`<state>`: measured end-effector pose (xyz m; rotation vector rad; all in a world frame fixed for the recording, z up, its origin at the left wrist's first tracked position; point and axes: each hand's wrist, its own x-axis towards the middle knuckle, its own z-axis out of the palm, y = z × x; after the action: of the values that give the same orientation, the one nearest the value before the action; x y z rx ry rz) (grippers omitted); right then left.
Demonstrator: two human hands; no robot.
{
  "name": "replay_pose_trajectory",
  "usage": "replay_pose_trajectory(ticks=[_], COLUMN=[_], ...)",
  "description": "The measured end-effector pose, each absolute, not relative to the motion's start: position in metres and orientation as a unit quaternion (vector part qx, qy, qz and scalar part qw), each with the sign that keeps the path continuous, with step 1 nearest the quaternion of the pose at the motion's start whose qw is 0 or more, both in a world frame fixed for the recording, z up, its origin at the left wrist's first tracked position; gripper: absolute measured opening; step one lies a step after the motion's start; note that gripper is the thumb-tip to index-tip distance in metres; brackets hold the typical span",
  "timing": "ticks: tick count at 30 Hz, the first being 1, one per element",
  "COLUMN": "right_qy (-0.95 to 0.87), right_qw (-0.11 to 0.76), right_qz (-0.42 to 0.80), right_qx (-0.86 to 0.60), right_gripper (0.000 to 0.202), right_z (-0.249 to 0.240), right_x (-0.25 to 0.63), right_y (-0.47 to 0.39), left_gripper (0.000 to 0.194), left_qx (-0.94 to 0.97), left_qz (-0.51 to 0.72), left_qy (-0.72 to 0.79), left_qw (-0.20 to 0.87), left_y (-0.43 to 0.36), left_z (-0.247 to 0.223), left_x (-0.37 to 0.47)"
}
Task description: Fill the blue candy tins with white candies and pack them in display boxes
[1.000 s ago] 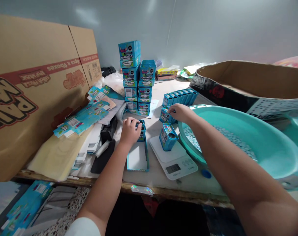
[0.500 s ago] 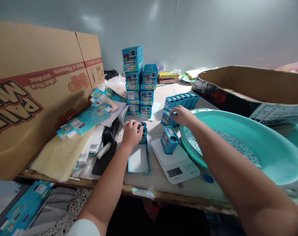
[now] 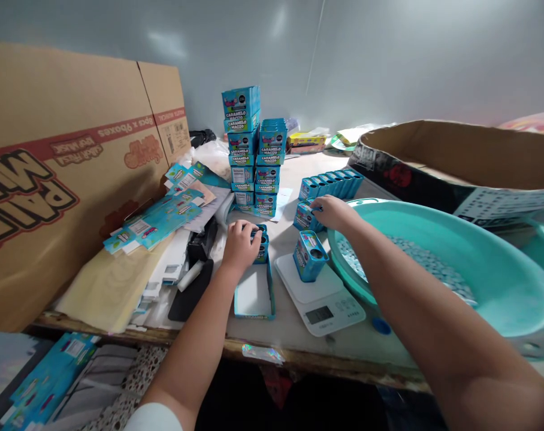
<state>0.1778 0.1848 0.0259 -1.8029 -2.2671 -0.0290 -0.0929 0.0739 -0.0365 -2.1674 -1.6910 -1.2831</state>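
My left hand (image 3: 242,244) is curled over a small blue candy tin (image 3: 262,250) at the far end of a shallow blue display box (image 3: 254,293); its fingertips partly hide the tin. The near part of that box shows its white bottom. My right hand (image 3: 334,212) reaches across a turquoise tub (image 3: 438,224), its fingers closed on a blue tin (image 3: 303,215) at the front of a row. Between my hands, another blue tin (image 3: 308,257) with a round hole in its top stands on a white kitchen scale (image 3: 330,311).
Stacked filled boxes (image 3: 241,143) rise at the back. A row of tins (image 3: 332,182) stands behind my right hand. Small pale-blue candies (image 3: 425,260) lie in the tub. Flat printed cartons (image 3: 159,218) and a big cardboard box (image 3: 74,149) are at left, a black-sided carton (image 3: 398,173) at right.
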Motion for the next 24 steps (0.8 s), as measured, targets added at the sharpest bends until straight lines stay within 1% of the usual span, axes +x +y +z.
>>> replay_pose_trajectory(ticks=[24], right_qy=[-0.788], right_qw=[0.119], right_qz=[-0.009], right_qx=[-0.604], right_gripper=[0.038], right_z=[0.0207], right_x=[0.1803], right_y=[0.1912], left_gripper=[0.011], left_qx=[-0.713], left_qz=[-0.422], left_qy=[-0.559], left_qw=[0.05], left_y=[0.0742], left_z=[-0.0367], left_x=[-0.0931])
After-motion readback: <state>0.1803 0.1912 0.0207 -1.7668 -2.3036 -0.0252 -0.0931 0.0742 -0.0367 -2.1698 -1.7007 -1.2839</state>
